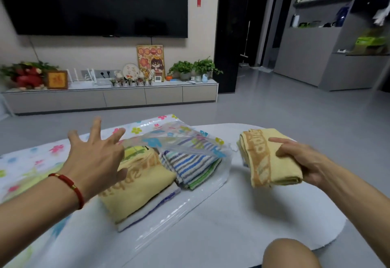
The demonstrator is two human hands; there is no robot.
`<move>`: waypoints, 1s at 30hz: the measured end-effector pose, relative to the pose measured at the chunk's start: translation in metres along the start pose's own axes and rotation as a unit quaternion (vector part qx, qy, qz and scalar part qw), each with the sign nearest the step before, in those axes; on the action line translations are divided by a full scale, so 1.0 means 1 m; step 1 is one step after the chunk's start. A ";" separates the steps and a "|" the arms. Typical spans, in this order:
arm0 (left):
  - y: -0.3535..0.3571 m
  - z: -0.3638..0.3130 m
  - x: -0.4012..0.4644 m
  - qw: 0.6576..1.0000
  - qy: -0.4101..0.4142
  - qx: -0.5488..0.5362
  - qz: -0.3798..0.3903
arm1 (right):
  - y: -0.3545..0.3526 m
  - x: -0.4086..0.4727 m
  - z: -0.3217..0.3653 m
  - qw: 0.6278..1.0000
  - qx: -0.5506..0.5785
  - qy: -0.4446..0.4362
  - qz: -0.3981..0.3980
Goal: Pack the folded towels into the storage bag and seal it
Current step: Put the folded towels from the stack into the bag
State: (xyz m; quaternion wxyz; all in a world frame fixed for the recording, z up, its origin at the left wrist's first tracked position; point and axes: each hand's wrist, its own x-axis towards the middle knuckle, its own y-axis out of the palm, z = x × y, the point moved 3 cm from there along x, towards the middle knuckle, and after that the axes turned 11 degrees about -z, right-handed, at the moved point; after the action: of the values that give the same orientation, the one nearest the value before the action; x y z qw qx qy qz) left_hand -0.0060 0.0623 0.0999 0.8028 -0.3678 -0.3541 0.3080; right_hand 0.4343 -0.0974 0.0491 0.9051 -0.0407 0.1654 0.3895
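A clear storage bag [173, 134] printed with coloured flowers lies on the white table, its mouth gaping toward me. Inside lie a folded yellow towel [139, 185] on a white towel with blue stripes [147, 210], and beside them a striped blue, grey and green towel [190, 168]. My left hand [95, 153], fingers spread, hovers over the bag's upper flap and the yellow towel, holding nothing. My right hand [304, 160] grips another folded yellow towel [266, 158] with an orange band, held just above the table to the right of the bag.
The white table [242, 215] ends in a curved edge on the right. My knee [291, 255] shows at the bottom. Across the grey floor stand a low TV cabinet [126, 96] with plants and ornaments, and grey shelving [329, 56] at the right.
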 end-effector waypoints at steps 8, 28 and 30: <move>0.023 0.068 -0.077 0.993 0.000 0.002 0.121 | 0.097 -0.130 -0.060 0.981 0.051 0.068 0.177; -0.023 0.119 -0.094 0.987 0.092 0.033 0.131 | 0.418 -0.214 -0.139 0.949 0.242 0.083 0.185; -0.021 0.119 -0.097 0.987 0.090 0.020 0.132 | 0.425 -0.227 -0.176 0.958 0.103 0.106 0.245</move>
State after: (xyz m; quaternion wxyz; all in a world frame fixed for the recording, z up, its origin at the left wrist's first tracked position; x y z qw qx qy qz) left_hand -0.1496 0.0225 0.1404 0.7906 -0.4215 -0.2225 0.3844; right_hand -0.0644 0.0046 -0.0176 0.7587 0.0529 0.3047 0.5734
